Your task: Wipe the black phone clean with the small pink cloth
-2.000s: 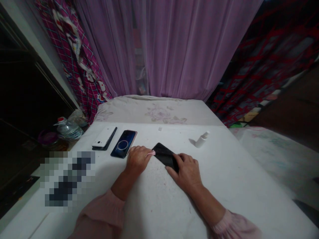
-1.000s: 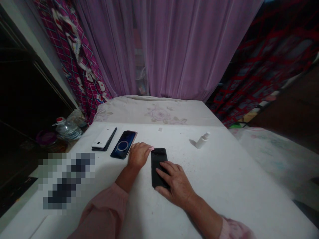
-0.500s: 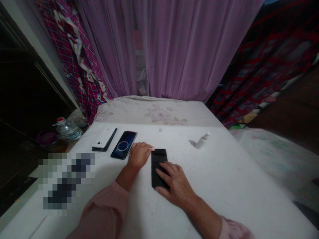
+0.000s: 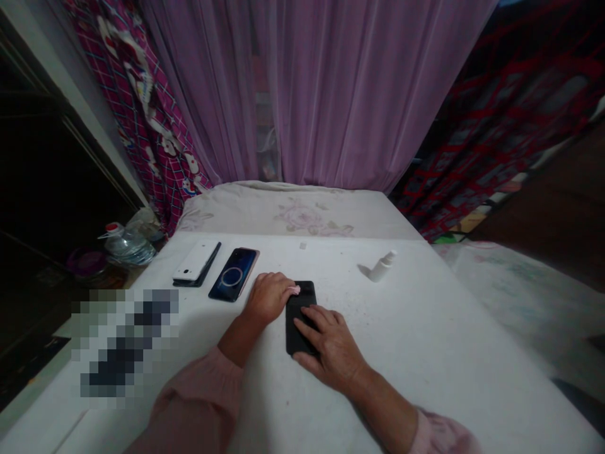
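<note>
A black smartphone [image 4: 295,334] lies flat on the white table in front of me. My right hand [image 4: 333,347] rests over its lower right side, fingers across the surface and thumb at the bottom edge, holding it against the tabletop. Pinched in my left hand [image 4: 269,296] is a small pale pink cloth [image 4: 293,290], touching the phone's upper left part. Part of that cloth is hidden by the fingers. Just left of this hand lies a dark blue phone [image 4: 232,277] with a pale ring on its back, on top of another phone.
Farther left, a white phone [image 4: 195,261] lies on a darker one. A small white spray bottle [image 4: 384,266] stands toward the right. The white table [image 4: 425,353] reaches back to flowered cloth [image 4: 307,214] and purple curtains [image 4: 340,94]. A water jug [image 4: 130,244] sits beyond the left edge.
My left hand has moved slightly right, bringing the pink cloth from the phone's top left corner onto its upper surface. The right hand stays nearly in place.
</note>
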`<state>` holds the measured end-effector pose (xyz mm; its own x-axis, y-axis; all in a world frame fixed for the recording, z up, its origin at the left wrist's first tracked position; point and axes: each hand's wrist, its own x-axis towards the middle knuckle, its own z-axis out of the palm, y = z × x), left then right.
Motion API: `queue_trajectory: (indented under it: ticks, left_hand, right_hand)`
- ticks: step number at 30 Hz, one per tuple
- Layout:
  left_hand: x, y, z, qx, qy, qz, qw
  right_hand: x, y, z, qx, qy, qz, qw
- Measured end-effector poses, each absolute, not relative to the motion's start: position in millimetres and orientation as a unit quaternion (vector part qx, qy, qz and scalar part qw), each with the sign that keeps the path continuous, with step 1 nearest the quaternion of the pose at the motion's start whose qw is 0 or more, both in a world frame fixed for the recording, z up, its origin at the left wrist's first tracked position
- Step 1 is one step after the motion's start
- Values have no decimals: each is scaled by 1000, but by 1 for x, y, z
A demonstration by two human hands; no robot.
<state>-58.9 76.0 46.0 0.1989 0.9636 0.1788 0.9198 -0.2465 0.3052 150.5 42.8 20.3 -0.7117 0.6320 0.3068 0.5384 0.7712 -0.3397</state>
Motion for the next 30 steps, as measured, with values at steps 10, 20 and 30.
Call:
queue_trajectory:
  ticks: [10,20,30]
  left_hand:
    - [-53,90,46,747,643,159,54]
    - [-56,98,54,797,581,140,91]
    - [-46,102,55,790,593,132,80]
  right_hand:
    - [150,44,21,-316,-920,111,205]
    - [150,44,25,-324,-919,127,187]
    - [150,43,26,-324,-919,141,176]
